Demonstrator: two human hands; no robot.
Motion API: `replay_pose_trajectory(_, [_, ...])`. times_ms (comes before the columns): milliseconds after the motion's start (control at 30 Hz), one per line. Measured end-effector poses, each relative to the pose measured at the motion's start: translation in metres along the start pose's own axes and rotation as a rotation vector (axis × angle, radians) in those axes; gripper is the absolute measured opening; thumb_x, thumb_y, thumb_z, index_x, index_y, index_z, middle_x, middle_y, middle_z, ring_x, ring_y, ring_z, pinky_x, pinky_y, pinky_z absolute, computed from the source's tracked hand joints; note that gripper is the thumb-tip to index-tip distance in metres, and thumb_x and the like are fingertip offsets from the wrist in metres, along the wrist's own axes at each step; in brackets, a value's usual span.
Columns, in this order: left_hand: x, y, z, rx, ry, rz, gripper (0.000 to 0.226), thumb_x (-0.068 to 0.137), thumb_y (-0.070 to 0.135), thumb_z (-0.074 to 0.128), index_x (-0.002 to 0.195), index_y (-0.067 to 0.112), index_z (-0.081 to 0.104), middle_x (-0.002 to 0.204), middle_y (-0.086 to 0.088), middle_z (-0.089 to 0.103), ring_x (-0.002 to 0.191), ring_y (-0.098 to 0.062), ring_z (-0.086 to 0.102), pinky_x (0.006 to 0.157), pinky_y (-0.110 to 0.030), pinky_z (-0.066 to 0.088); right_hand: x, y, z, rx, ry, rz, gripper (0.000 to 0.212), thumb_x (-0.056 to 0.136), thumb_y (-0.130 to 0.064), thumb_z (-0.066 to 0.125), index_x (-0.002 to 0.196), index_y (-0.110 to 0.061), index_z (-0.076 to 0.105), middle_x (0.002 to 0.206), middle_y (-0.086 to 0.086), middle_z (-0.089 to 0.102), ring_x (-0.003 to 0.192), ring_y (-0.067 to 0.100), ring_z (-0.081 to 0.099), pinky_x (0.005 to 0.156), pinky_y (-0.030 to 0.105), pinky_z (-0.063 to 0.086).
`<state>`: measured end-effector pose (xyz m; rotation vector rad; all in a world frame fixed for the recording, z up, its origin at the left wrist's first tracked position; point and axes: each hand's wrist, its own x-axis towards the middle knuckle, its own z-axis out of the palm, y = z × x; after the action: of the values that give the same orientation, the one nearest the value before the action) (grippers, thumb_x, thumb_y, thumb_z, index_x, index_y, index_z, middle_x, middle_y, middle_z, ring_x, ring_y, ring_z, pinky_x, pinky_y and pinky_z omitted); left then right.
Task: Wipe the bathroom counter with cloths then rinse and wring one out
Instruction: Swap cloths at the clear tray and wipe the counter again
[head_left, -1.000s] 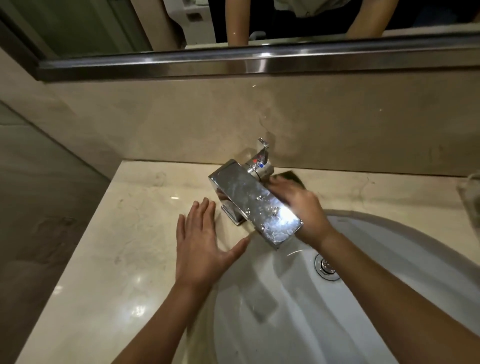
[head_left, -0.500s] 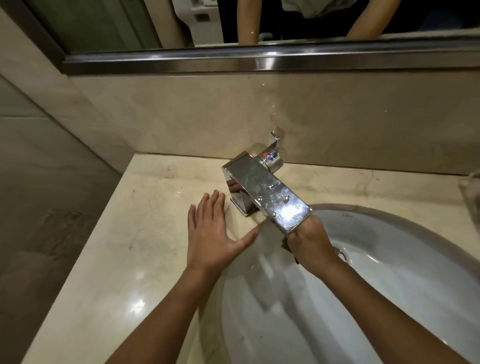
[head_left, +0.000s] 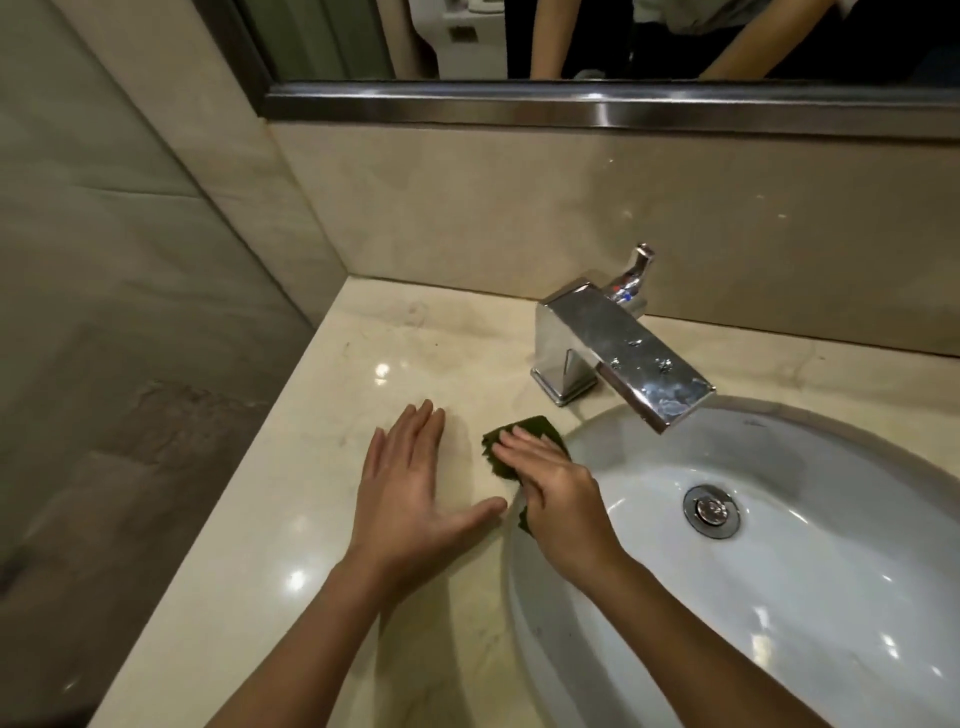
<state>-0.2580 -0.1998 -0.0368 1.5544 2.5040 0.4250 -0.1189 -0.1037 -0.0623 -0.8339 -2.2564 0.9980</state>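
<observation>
A dark green cloth (head_left: 506, 439) lies flat on the beige marble counter (head_left: 415, 353), just left of the white basin's rim (head_left: 524, 597). My right hand (head_left: 556, 493) presses down on the cloth with its fingers stretched out, covering most of it. My left hand (head_left: 410, 488) rests flat on the bare counter beside it, fingers spread, thumb pointing toward the cloth, holding nothing. The chrome tap (head_left: 618, 348) stands behind both hands, its spout reaching over the basin.
The basin drain (head_left: 710, 511) sits to the right. A tiled wall (head_left: 130, 260) bounds the counter on the left, a stone backsplash (head_left: 571, 208) and mirror frame (head_left: 597, 111) behind. The counter's front edge runs along the lower left.
My right hand brought the cloth from behind the tap, under the spout, to the counter left of the basin. My left hand stayed flat. The view shifted left.
</observation>
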Motion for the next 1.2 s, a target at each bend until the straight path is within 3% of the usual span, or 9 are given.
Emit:
replay_pose_trajectory(233, [-0.029,-0.038,-0.006,0.02,0.015,0.01,0.075,0.086,0.065,0.03,0.149,0.026,0.021,0.157,0.008,0.015,0.144,-0.005,0.004,0.118,-0.034,0.003,0.013,-0.016,0.0,0.033,-0.144,-0.015,0.035,0.087,0.007,0.052,0.118,-0.005,0.062,0.124,0.008,0.06,0.121,0.01,0.045,0.108,0.019,0.028])
replay_pose_trajectory(433, [-0.031,-0.051,0.004,-0.01,0.074,0.024,0.059,0.092,0.05,0.031,0.145,0.024,0.034,0.152,0.005,0.031,0.142,-0.008,0.018,0.117,-0.035,0.011,0.018,-0.038,0.015,-0.072,-0.376,-0.147,0.041,0.095,-0.022,0.05,0.135,-0.014,0.046,0.144,-0.001,0.04,0.136,0.006,0.026,0.108,0.008,0.005])
replay_pose_trajectory(567, [-0.033,-0.052,0.003,-0.045,0.108,0.031,0.059,0.091,0.05,0.036,0.143,0.022,0.038,0.15,0.005,0.035,0.141,-0.009,0.022,0.116,-0.038,0.015,0.001,-0.026,-0.007,-0.105,-0.421,-0.151,0.046,0.098,-0.028,0.043,0.143,-0.024,0.033,0.149,-0.011,0.021,0.14,0.0,0.008,0.114,0.02,0.003])
replay_pose_trajectory(633, [-0.03,-0.051,0.003,-0.057,0.114,0.026,0.06,0.089,0.051,0.037,0.141,0.022,0.039,0.149,0.005,0.036,0.141,-0.009,0.023,0.116,-0.037,0.015,0.004,-0.021,0.0,-0.252,-0.418,-0.197,0.047,0.099,-0.031,0.032,0.144,-0.02,0.029,0.151,-0.004,0.021,0.141,0.007,0.01,0.116,0.028,0.009])
replay_pose_trajectory(733, [-0.028,-0.052,0.004,-0.057,0.111,0.016,0.061,0.088,0.05,0.036,0.141,0.019,0.04,0.148,0.004,0.038,0.14,-0.01,0.025,0.116,-0.038,0.016,0.013,-0.029,0.032,-0.404,-0.343,-0.243,0.047,0.092,-0.018,0.042,0.136,-0.002,0.041,0.142,0.016,0.04,0.133,0.027,0.036,0.108,0.043,0.024])
replay_pose_trajectory(800, [-0.029,-0.052,0.004,-0.06,0.099,0.015,0.062,0.089,0.049,0.034,0.142,0.018,0.039,0.149,0.004,0.038,0.14,-0.01,0.024,0.117,-0.038,0.016,0.007,-0.035,0.042,-0.391,-0.308,-0.243,0.055,0.083,0.002,0.057,0.136,-0.001,0.041,0.142,0.018,0.04,0.133,0.029,0.036,0.108,0.045,0.021])
replay_pose_trajectory(933, [-0.03,-0.055,0.003,-0.117,0.076,0.012,0.059,0.091,0.045,0.03,0.144,0.019,0.036,0.151,0.006,0.032,0.142,-0.007,0.018,0.118,-0.038,0.012,-0.041,-0.019,0.004,-0.282,-0.371,-0.247,0.079,0.071,0.023,0.056,0.139,-0.01,0.037,0.146,0.007,0.036,0.138,0.019,0.027,0.113,0.037,0.02])
replay_pose_trajectory(1100, [-0.03,-0.054,0.001,-0.225,0.128,-0.005,0.052,0.096,0.038,0.024,0.139,0.016,0.043,0.148,0.004,0.039,0.139,-0.007,0.024,0.117,-0.037,0.014,-0.036,-0.032,0.008,-0.154,-0.234,-0.084,0.068,0.069,0.025,0.061,0.128,-0.008,0.053,0.136,0.006,0.048,0.13,0.021,0.039,0.108,0.039,0.031])
replay_pose_trajectory(1200, [-0.034,-0.051,-0.001,-0.316,0.156,-0.035,0.048,0.098,0.032,0.026,0.134,0.012,0.049,0.143,-0.001,0.046,0.136,-0.008,0.031,0.116,-0.034,0.017,-0.056,-0.054,0.028,-0.131,-0.316,-0.144,0.059,0.071,0.02,0.062,0.124,-0.007,0.057,0.132,0.011,0.053,0.125,0.027,0.046,0.105,0.047,0.033])
